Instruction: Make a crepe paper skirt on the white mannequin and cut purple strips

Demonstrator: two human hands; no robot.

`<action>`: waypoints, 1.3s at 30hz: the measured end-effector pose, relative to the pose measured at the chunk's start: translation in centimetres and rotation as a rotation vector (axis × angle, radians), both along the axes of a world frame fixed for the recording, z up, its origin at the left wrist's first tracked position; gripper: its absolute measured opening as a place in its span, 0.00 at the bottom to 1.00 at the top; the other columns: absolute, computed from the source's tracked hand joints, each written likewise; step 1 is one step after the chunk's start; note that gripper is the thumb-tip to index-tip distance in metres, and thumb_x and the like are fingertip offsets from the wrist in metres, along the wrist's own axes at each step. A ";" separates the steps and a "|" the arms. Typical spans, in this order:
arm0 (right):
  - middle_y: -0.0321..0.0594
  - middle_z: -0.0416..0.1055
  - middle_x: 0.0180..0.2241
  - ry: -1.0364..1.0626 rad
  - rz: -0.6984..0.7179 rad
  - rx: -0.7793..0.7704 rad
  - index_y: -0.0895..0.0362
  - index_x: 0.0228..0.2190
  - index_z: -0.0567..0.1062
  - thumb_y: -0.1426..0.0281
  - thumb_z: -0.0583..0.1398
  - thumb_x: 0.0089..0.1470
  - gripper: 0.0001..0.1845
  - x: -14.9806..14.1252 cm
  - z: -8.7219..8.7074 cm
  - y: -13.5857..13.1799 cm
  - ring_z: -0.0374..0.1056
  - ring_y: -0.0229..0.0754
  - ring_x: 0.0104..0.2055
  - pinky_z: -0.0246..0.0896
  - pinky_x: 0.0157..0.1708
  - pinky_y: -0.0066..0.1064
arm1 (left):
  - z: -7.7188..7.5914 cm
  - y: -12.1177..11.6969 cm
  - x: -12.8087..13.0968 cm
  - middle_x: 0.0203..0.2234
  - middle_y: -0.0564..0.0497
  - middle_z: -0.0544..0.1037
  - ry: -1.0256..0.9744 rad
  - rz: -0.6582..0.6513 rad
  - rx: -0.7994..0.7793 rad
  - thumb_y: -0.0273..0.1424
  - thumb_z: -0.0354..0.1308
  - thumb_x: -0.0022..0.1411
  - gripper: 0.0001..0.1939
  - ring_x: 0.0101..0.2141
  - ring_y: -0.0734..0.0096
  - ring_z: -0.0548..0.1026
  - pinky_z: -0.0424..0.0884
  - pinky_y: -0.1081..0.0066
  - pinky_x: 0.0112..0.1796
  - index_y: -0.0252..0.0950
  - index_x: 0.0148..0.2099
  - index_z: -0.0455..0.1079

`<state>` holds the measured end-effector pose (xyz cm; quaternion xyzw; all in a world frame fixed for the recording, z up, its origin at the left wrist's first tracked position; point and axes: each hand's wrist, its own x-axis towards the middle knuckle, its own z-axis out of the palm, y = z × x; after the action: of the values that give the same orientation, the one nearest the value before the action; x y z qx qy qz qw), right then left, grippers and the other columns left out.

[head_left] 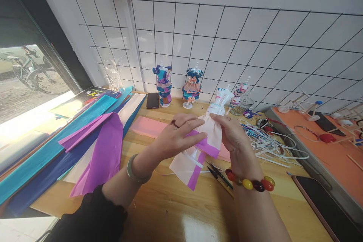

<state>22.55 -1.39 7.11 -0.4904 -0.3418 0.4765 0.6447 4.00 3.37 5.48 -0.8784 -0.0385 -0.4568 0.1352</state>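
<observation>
A small dress form (221, 98), white with coloured marbling, tilts to the right between my hands. Around its waist hangs a pale pink paper skirt (213, 136) with a purple border. My left hand (181, 138) grips the skirt from the left, fingers laid across the paper. From the other side, my right hand (236, 136) holds the waist, its thumb pressing the gathered top edge. The clear round base of the form shows under the skirt. Another pale paper piece with a purple edge (185, 168) hangs or lies below; I cannot tell which. Thread snips (219, 177) lie near my right wrist.
Decorated dress forms (164, 87) stand along the grid wall, near a black phone (152, 100). Coloured paper sheets (99, 155) cover the left side. To the right are tangled strips (263, 143), a glass jar (242, 106), a dark tablet-like device (323, 204) and an orange tray (340, 155).
</observation>
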 end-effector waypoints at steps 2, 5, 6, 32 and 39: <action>0.35 0.73 0.23 -0.003 0.007 -0.009 0.56 0.23 0.75 0.65 0.68 0.36 0.11 0.0 0.0 0.0 0.66 0.37 0.23 0.60 0.24 0.29 | 0.1 -0.1 -0.1 0.45 0.48 0.72 -0.015 -0.028 0.030 0.24 0.55 0.58 0.09 0.49 0.64 0.65 0.66 0.62 0.45 0.39 0.43 0.66; 0.34 0.72 0.22 -0.005 0.000 -0.012 0.57 0.22 0.75 0.66 0.68 0.35 0.10 0.0 0.1 -0.1 0.64 0.36 0.22 0.58 0.23 0.28 | 0.0 0.0 -0.2 0.41 0.49 0.75 -0.037 -0.056 0.045 0.23 0.54 0.59 0.06 0.47 0.66 0.66 0.66 0.64 0.43 0.38 0.39 0.66; 0.34 0.72 0.21 -0.007 -0.005 -0.009 0.57 0.21 0.75 0.66 0.68 0.35 0.10 0.1 0.2 -0.1 0.64 0.36 0.21 0.58 0.23 0.28 | -0.1 0.1 -0.3 0.39 0.50 0.75 -0.039 -0.058 0.044 0.23 0.54 0.59 0.05 0.47 0.67 0.67 0.65 0.65 0.42 0.38 0.38 0.65; 0.36 0.76 0.28 -0.013 0.031 0.016 0.54 0.28 0.78 0.64 0.69 0.36 0.13 1.1 0.6 -0.5 0.69 0.40 0.27 0.63 0.28 0.31 | 0.4 -0.5 -0.1 0.30 0.52 0.75 -0.018 -0.090 0.085 0.21 0.55 0.57 0.06 0.39 0.71 0.71 0.65 0.68 0.36 0.36 0.37 0.65; 0.36 0.76 0.27 -0.038 0.033 0.060 0.54 0.30 0.78 0.64 0.68 0.38 0.13 1.7 0.9 -1.0 0.69 0.38 0.26 0.62 0.25 0.29 | -0.1 -0.6 0.0 0.38 0.50 0.74 -0.120 -0.113 0.021 0.23 0.54 0.58 0.10 0.42 0.72 0.72 0.69 0.69 0.39 0.38 0.43 0.64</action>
<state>24.21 -2.34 8.01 -0.4743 -0.3761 0.4671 0.6445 4.00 2.75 5.40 -0.8487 0.0080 -0.5159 0.1159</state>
